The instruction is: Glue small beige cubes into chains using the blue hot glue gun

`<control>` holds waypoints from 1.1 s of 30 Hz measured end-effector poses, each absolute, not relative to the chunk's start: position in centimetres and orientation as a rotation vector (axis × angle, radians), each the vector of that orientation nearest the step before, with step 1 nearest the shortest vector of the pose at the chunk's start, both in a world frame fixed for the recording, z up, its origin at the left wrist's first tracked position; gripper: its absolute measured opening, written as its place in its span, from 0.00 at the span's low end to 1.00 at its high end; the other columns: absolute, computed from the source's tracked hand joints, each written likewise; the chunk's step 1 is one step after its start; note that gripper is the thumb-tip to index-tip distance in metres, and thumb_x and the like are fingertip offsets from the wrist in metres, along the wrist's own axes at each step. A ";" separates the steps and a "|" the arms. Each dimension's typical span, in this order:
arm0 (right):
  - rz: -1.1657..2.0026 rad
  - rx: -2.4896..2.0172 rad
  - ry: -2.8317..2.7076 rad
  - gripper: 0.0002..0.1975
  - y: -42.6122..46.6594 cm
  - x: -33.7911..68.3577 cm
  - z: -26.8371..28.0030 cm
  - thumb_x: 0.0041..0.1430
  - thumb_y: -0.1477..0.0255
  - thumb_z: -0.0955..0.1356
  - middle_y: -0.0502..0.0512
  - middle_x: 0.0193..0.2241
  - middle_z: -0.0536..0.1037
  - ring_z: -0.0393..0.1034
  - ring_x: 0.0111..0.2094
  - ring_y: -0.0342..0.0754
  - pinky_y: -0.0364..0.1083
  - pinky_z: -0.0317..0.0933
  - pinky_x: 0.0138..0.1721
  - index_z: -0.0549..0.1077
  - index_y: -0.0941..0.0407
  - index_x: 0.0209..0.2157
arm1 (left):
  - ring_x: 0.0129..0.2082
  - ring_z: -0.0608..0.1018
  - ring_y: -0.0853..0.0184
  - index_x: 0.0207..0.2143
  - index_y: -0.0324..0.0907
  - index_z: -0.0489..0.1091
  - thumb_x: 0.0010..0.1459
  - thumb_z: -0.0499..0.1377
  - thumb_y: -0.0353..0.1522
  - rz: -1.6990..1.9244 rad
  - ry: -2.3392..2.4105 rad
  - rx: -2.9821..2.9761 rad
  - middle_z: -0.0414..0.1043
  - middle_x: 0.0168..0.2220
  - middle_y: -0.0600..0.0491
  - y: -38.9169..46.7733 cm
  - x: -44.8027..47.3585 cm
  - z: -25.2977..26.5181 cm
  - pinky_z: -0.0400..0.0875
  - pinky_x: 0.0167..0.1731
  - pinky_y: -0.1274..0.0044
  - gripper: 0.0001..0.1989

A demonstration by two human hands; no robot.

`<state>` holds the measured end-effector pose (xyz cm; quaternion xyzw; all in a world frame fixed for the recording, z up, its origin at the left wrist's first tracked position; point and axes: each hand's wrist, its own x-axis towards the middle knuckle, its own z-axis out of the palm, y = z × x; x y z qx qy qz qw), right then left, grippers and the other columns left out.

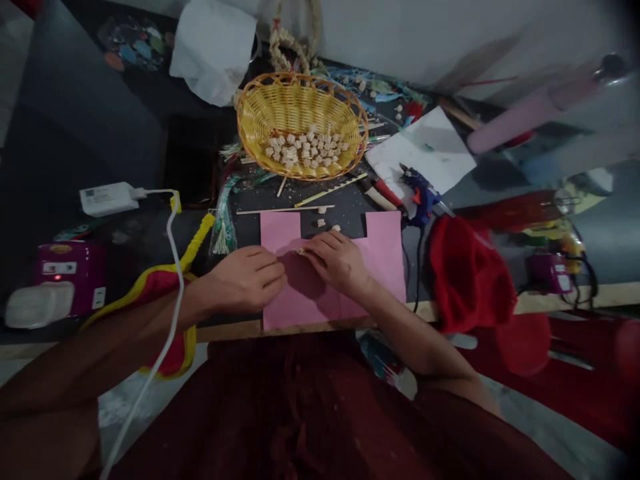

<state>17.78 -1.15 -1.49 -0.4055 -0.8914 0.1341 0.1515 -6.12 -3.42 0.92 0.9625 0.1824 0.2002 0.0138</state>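
A pink paper sheet (385,267) with a notch cut in its top edge lies at the table's front. My left hand (250,277) rests over its left edge, fingers curled together; whatever they hold, if anything, is hidden. Over the sheet's middle, my right hand (340,260) pinches a small pale beige piece (301,252) between thumb and fingers. Just beyond the sheet lie loose beige pieces (321,223) and a thin wooden stick (280,209). Behind them, a yellow wicker basket (295,107) holds several similar pieces.
A blue glue gun (421,197) and pliers (383,193) lie right of the basket, near white paper (425,150). Red cloth (467,273) sits at the right front. A white cable (173,267) crosses my left forearm from a charger (107,199).
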 end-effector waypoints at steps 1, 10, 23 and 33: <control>0.397 -1.162 -2.556 0.11 -1.2 17.8 -1.5 0.67 0.68 0.63 0.57 0.38 0.79 0.69 0.40 0.50 0.50 0.63 0.44 0.75 0.57 0.41 | 0.34 0.74 0.66 0.34 0.39 0.73 0.61 0.54 0.26 0.590 0.517 2.995 0.76 0.34 0.49 -3.6 -6.1 1.2 0.69 0.38 0.72 0.08; 0.443 -1.157 -2.547 0.10 -1.1 17.9 -1.6 0.66 0.70 0.63 0.57 0.39 0.79 0.68 0.40 0.50 0.50 0.63 0.44 0.75 0.57 0.41 | 0.35 0.75 0.65 0.36 0.38 0.74 0.62 0.53 0.26 0.557 0.623 3.016 0.77 0.35 0.49 -3.9 -5.6 0.5 0.71 0.35 0.72 0.09; 0.388 -1.151 -2.595 0.11 -1.1 18.0 -1.4 0.64 0.76 0.63 0.58 0.39 0.78 0.67 0.41 0.51 0.50 0.63 0.43 0.74 0.58 0.44 | 0.43 0.74 0.58 0.44 0.31 0.73 0.61 0.53 0.24 0.357 0.955 3.066 0.75 0.44 0.41 -3.6 -4.1 0.5 0.74 0.41 0.68 0.13; 0.430 -1.169 -2.577 0.11 -1.3 17.8 -1.0 0.67 0.71 0.62 0.58 0.40 0.78 0.67 0.40 0.49 0.50 0.63 0.43 0.74 0.57 0.43 | 0.37 0.76 0.61 0.38 0.36 0.75 0.60 0.52 0.23 0.432 1.007 2.949 0.77 0.35 0.45 -2.9 -5.5 0.3 0.73 0.37 0.69 0.12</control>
